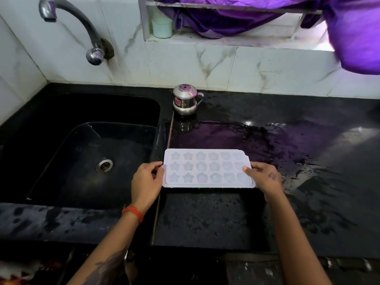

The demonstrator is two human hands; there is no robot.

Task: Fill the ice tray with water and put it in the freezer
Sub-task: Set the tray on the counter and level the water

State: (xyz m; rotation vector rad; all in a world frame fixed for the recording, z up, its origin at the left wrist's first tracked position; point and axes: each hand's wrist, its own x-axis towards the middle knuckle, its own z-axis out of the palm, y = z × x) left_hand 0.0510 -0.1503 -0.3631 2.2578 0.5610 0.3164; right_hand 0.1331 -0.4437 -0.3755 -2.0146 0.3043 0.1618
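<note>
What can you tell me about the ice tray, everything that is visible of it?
The ice tray is a pale, whitish, plastic-looking rectangle with three rows of six moulds: stars on the left, rounder shapes on the right. It is held roughly level over the wet black counter, just right of the sink. The left hand grips its left end, the right hand its right end.

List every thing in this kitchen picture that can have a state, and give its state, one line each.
Ice tray: held level above the counter, gripped at both ends.
Left hand: grips the tray's left end.
Right hand: grips the tray's right end.
Tap: not running.
Sink: no dishes.
Counter: wet.
Steel pot: upright, lid on.
</note>
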